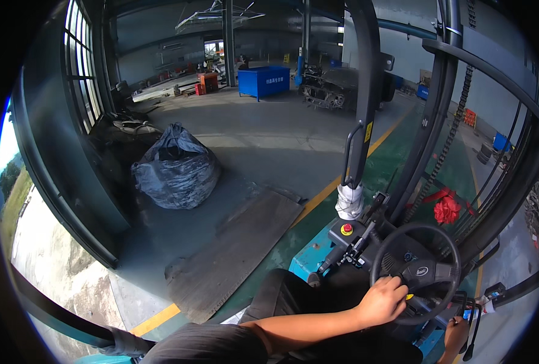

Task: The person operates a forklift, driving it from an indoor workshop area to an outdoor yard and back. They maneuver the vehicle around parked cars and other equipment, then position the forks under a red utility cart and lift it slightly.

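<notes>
The left hand (383, 299) is closed, with its fingers curled over the lower left of the wheel (424, 271); whether they clasp the rim or a knob cannot be told. The wheel is located in front of the seat, right of centre in the view. The right hand (456, 332) is at the levers (470, 352), to the right of and below the wheel. Its grip is partly hidden, so whether it closes on a lever cannot be told.

Forward of the wheel, a red button (346, 229) is mounted on a dark console, just below the white wrap (349, 201) around the foot of the post (366, 91). A red bow (447, 209) is visible beyond the wheel, to the right of the chain (457, 121).

To the left of the vehicle, a board (233, 249) lies flat on the floor. A grey sack (178, 176) stands beyond it. A blue bin (263, 82) is positioned farther back, near a stripped car (327, 88).
</notes>
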`<action>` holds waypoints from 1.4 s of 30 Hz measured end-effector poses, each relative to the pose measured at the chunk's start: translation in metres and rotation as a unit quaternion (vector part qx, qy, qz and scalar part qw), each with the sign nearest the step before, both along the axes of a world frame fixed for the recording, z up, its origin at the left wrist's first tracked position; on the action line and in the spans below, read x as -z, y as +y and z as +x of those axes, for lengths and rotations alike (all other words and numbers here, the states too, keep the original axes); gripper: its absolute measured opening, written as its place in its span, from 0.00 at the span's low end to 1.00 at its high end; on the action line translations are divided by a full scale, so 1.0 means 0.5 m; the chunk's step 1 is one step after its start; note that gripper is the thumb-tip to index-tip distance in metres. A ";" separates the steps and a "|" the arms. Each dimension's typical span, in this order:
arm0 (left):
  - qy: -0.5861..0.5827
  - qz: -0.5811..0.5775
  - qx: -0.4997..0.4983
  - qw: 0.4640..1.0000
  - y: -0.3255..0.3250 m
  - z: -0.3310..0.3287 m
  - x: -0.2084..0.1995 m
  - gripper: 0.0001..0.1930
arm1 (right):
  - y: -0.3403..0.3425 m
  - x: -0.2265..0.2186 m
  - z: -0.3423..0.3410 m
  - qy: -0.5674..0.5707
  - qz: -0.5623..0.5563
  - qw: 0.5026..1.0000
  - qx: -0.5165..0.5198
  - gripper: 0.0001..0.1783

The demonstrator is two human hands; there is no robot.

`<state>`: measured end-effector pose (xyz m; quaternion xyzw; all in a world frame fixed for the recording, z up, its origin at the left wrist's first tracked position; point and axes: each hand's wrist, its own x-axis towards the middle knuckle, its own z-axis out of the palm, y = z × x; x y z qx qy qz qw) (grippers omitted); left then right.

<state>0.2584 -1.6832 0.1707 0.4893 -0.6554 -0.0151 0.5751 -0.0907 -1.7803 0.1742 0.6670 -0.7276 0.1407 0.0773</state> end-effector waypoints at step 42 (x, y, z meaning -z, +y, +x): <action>-0.161 -0.013 0.151 0.975 -1.190 -0.293 -0.178 0.05 | -0.836 -0.065 -0.067 -0.204 -0.062 0.974 -0.072 0.34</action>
